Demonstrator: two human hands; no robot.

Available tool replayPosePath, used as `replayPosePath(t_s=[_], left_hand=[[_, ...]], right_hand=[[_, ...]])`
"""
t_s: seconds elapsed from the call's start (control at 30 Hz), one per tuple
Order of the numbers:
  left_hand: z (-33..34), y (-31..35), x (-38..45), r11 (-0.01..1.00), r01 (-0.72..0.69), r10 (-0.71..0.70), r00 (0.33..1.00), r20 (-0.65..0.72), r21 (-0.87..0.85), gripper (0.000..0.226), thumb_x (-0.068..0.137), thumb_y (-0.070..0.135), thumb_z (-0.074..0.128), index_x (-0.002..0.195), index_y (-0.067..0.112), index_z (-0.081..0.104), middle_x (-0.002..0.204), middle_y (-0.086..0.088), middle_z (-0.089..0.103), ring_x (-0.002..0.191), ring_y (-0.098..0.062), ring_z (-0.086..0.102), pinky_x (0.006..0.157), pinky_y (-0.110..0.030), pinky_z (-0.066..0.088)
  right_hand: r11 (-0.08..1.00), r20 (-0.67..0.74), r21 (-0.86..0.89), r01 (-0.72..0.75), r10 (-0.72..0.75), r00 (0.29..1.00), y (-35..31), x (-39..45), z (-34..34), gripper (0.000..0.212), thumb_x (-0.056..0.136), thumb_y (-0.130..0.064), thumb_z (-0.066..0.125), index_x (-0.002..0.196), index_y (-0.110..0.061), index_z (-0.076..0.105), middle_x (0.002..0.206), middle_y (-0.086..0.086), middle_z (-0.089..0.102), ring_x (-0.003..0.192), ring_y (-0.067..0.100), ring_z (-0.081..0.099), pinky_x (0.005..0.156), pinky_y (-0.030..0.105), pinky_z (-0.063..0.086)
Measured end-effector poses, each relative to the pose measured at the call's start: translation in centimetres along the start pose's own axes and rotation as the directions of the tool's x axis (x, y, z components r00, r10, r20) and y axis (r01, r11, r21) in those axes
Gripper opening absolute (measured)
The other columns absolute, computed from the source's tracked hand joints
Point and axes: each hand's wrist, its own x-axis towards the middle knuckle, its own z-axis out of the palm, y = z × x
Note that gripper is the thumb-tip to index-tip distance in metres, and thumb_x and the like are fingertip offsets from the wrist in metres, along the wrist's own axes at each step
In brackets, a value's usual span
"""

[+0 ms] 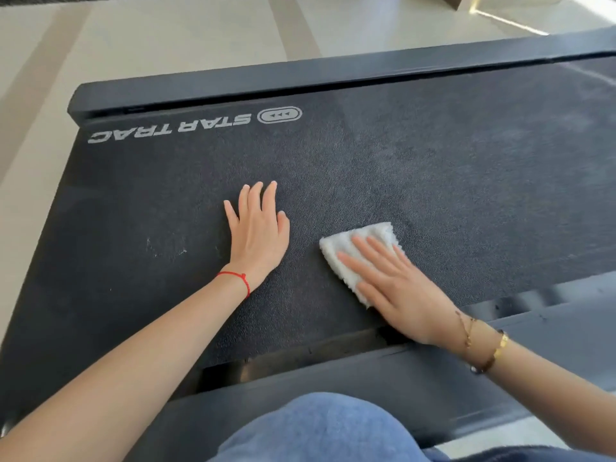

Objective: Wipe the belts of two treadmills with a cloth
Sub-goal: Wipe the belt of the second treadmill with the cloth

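Head cam looks down across one treadmill belt, dark and textured, running left to right in frame. White STAR TRAC logo sits near the belt's far left corner and reads upside down from here.

My right hand lies flat on the white cloth, fingers straight and slightly spread, pressing it onto the belt. No curl, no pinch. The cloth is folded and fluffy, on the near-centre part of the belt; its far and left edges stick out past my fingertips, the rest is hidden under the palm. Heel of that hand is right at the belt's near edge.

My left hand is palm down directly on the bare belt, fingers straight and close together, thumb out toward the cloth. It holds nothing. It's just left of the cloth, not touching it.

Red string bracelet on the left wrist, gold bracelets on the right.

Faint pale scuffs on the belt left of the left hand. Dark side rail runs along the near edge, another far rail beyond the belt. Blue denim knee at bottom centre. Light floor behind.
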Motion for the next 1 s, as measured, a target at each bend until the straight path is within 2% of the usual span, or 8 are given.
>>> replayPosePath(t_s=[0.1, 0.2, 0.33, 0.47, 0.57, 0.7, 0.8, 1.0], left_hand=[[-0.2, 1.1, 0.7, 1.000, -0.017, 0.018, 0.999, 0.029, -0.022, 0.057, 0.103, 0.029, 0.036, 0.155, 0.016, 0.019, 0.160, -0.009, 0.021, 0.150, -0.028, 0.010, 0.120, -0.060, 0.006], [0.0, 2.3, 1.3, 0.999, -0.007, 0.010, 0.998, 0.057, -0.052, 0.057, 0.103, 0.029, 0.035, 0.156, 0.017, 0.018, 0.161, -0.009, 0.019, 0.151, -0.028, 0.008, 0.120, -0.060, 0.005], [0.7, 3.9, 2.3, 0.998, 0.020, -0.015, 0.998, 0.064, -0.065, 0.058, 0.103, 0.029, 0.035, 0.156, 0.017, 0.017, 0.162, -0.008, 0.016, 0.151, -0.028, 0.006, 0.119, -0.061, 0.004], [1.6, 5.3, 3.5, 0.997, 0.040, -0.036, 0.998, 0.057, -0.068, 0.057, 0.103, 0.029, 0.034, 0.156, 0.017, 0.016, 0.162, -0.009, 0.015, 0.151, -0.029, 0.005, 0.118, -0.062, 0.004], [2.4, 6.0, 4.5, 0.997, 0.055, -0.053, 0.998, 0.045, -0.051, 0.057, 0.103, 0.029, 0.034, 0.156, 0.018, 0.016, 0.162, -0.008, 0.015, 0.151, -0.029, 0.005, 0.118, -0.063, 0.004], [3.2, 6.8, 5.6, 0.996, 0.081, -0.081, 0.996, 0.030, -0.021, 0.056, 0.103, 0.030, 0.033, 0.156, 0.019, 0.018, 0.162, -0.008, 0.014, 0.151, -0.030, 0.005, 0.118, -0.064, 0.003], [3.7, 7.2, 6.3, 0.991, 0.132, -0.133, 0.991, -0.004, -0.018, 0.055, 0.103, 0.031, 0.033, 0.155, 0.021, 0.019, 0.163, -0.007, 0.015, 0.151, -0.030, 0.005, 0.118, -0.064, 0.003], [4.9, 7.4, 7.0, 0.979, 0.199, -0.196, 0.979, -0.051, 0.051, 0.055, 0.103, 0.037, 0.028, 0.156, 0.026, 0.019, 0.164, -0.004, 0.014, 0.151, -0.026, 0.005, 0.120, -0.059, 0.001]], right_hand=[[0.976, -0.085, 0.021, -0.215, 0.216, 0.973, 2.6, 2.3, -1.2, 0.051, 0.105, -0.036, 0.029, 0.153, -0.037, 0.011, 0.164, -0.004, 0.004, 0.152, 0.018, -0.003, 0.123, 0.040, -0.002], [0.947, -0.113, 0.051, -0.316, 0.320, 0.941, 2.2, 3.2, -1.1, 0.051, 0.105, -0.037, 0.027, 0.154, -0.037, 0.012, 0.165, -0.002, 0.002, 0.152, 0.019, -0.007, 0.121, 0.037, -0.012], [0.999, -0.033, 0.017, -0.035, 0.035, 0.999, -0.8, 0.9, 0.1, 0.051, 0.104, -0.047, 0.016, 0.154, -0.040, 0.008, 0.165, -0.008, 0.000, 0.151, 0.014, -0.011, 0.121, 0.036, -0.012], [0.997, 0.008, 0.013, 0.072, -0.072, 0.997, 1.0, 0.7, -0.6, 0.050, 0.105, -0.044, 0.016, 0.154, -0.044, 0.005, 0.164, -0.014, -0.003, 0.151, 0.010, -0.009, 0.123, 0.035, -0.007], [0.999, -0.018, -0.018, 0.042, -0.042, 0.999, 5.3, 3.5, -1.9, 0.050, 0.106, -0.041, 0.020, 0.154, -0.040, 0.009, 0.164, -0.009, 0.002, 0.152, 0.014, -0.003, 0.123, 0.039, -0.002], [0.988, -0.085, -0.006, -0.153, 0.152, 0.985, 11.5, 9.6, -4.0, 0.051, 0.105, -0.036, 0.025, 0.155, -0.035, 0.013, 0.165, -0.001, 0.005, 0.152, 0.022, 0.000, 0.122, 0.045, -0.001], [0.978, -0.103, 0.000, -0.206, 0.205, 0.973, 12.5, 12.4, -4.5, 0.050, 0.106, -0.036, 0.025, 0.155, -0.034, 0.016, 0.165, 0.001, 0.005, 0.152, 0.023, -0.001, 0.122, 0.046, -0.004], [0.987, -0.026, -0.004, 0.161, -0.161, 0.987, 11.8, 10.1, -3.9, 0.051, 0.104, -0.045, 0.019, 0.154, -0.042, 0.010, 0.164, -0.010, 0.000, 0.151, 0.013, -0.009, 0.122, 0.038, -0.010]])
